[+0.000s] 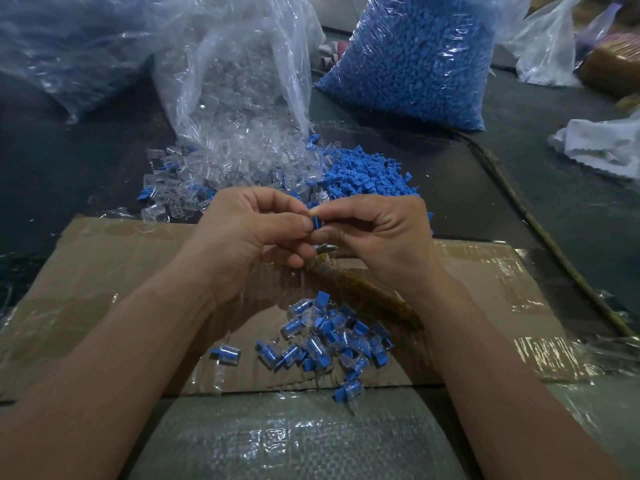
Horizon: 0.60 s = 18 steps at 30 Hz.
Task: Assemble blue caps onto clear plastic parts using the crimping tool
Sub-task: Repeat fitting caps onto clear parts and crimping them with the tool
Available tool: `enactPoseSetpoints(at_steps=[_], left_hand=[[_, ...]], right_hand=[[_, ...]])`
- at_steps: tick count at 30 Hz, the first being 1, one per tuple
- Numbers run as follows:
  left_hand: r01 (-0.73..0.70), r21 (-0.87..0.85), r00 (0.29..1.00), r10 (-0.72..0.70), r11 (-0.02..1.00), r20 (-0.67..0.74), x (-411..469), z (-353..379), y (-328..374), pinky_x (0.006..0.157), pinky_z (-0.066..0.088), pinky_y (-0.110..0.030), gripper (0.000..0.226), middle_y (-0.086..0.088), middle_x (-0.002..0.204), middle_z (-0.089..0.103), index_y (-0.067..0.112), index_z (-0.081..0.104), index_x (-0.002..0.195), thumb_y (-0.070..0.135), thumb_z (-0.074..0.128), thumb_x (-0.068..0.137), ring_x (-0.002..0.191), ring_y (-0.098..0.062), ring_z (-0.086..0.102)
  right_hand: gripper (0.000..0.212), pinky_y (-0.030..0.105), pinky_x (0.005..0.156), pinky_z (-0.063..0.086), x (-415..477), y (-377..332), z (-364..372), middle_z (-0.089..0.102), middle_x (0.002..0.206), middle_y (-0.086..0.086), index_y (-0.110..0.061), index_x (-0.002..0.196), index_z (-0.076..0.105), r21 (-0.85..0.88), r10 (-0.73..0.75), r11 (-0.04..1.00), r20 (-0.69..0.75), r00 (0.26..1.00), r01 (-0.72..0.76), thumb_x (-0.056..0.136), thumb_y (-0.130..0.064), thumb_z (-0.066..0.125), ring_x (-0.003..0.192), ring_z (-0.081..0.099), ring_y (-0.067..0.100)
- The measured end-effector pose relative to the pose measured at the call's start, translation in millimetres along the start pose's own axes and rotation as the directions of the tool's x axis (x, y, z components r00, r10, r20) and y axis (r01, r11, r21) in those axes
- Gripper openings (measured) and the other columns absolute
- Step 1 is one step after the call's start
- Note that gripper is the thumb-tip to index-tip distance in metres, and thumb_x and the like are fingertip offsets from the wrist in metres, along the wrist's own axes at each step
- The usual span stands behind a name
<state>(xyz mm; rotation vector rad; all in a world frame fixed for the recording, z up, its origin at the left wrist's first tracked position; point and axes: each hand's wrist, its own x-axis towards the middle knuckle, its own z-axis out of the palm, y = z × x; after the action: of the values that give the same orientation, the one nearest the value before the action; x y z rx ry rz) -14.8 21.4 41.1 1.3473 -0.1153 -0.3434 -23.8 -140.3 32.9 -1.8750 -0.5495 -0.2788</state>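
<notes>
Hands meet mid-frame: left hand and right hand both pinch blue cap btwn thumb and forefinger, above cardboard. Tape-wrapped tool just beneath. Finished pieces heaped on cardboard. Loose caps, clear parts on desk behind.

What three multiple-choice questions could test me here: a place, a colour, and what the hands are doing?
1. The assembled pieces lie: A) on the cardboard sheet; B) in a metal tray; C) on a shelf.
2. The loose caps are: A) red; B) blue; C) green.
3. The left hand and right hand: A) lie flat; B) pinch one blue cap together; C) hold nothing.
Answers: A, the pile rests on the cardboard; B, plainly blue; B, both hands' fingertips meet on it.
</notes>
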Motion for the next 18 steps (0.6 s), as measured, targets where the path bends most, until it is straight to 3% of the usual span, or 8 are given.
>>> enactPoseSetpoints(at_steps=[6,9,11,14,18], left_hand=[[-0.012,0.005,0.999,0.012,1.000,-0.035,1,1,-2,0.039,0.047,-0.016,0.018,-0.008,0.051,0.063,0.002,0.059,0.069,0.007,0.064,0.053,0.041,-0.013,0.060],[-0.031,-0.028,0.996,0.029,0.999,-0.090,3,-2,-1,0.040,0.048,-0.016,0.017,-0.009,0.053,0.064,0.001,0.058,0.070,0.006,0.064,0.055,0.042,-0.012,0.059],[-0.049,-0.056,0.990,0.041,0.997,-0.136,4,-5,0,0.041,0.048,-0.016,0.014,-0.008,0.053,0.064,0.001,0.057,0.070,0.004,0.063,0.057,0.043,-0.012,0.059],[-0.065,-0.068,0.985,0.053,0.996,-0.165,5,-6,0,0.041,0.048,-0.016,0.009,-0.007,0.052,0.064,0.002,0.057,0.070,0.000,0.063,0.063,0.043,-0.012,0.059],[-0.072,-0.072,0.984,0.059,0.995,-0.171,5,-6,1,0.041,0.047,-0.016,0.015,-0.007,0.053,0.065,0.003,0.057,0.071,0.006,0.063,0.057,0.043,-0.012,0.060]], right_hand=[[0.030,0.015,0.070,0.052,0,-1,-2,0.065,0.078,-0.022,-0.019,0.098,0.067,-0.082,0.028,0.996,0.016,0.999,-0.027,0.070,-0.013,0.074,0.076,0.066,0.000],[0.017,0.005,0.066,0.045,3,-1,-17,0.063,0.070,-0.027,-0.039,0.078,0.064,-0.239,0.194,0.953,0.011,0.981,-0.186,0.068,-0.030,0.075,0.074,0.062,-0.007],[0.015,0.001,0.065,0.041,6,1,-32,0.061,0.072,-0.026,-0.039,0.072,0.061,-0.412,0.336,0.865,0.053,0.940,-0.286,0.069,-0.035,0.075,0.075,0.058,-0.010],[0.023,0.002,0.065,0.036,7,0,-46,0.052,0.083,-0.028,-0.041,0.082,0.057,-0.558,0.513,0.754,0.170,0.842,-0.347,0.068,-0.041,0.075,0.081,0.049,-0.012],[0.059,0.023,0.079,0.040,5,-3,-38,0.044,0.098,-0.021,-0.036,0.114,0.051,-0.665,0.656,0.662,0.290,0.697,-0.346,0.062,-0.047,0.077,0.094,0.047,0.002]])
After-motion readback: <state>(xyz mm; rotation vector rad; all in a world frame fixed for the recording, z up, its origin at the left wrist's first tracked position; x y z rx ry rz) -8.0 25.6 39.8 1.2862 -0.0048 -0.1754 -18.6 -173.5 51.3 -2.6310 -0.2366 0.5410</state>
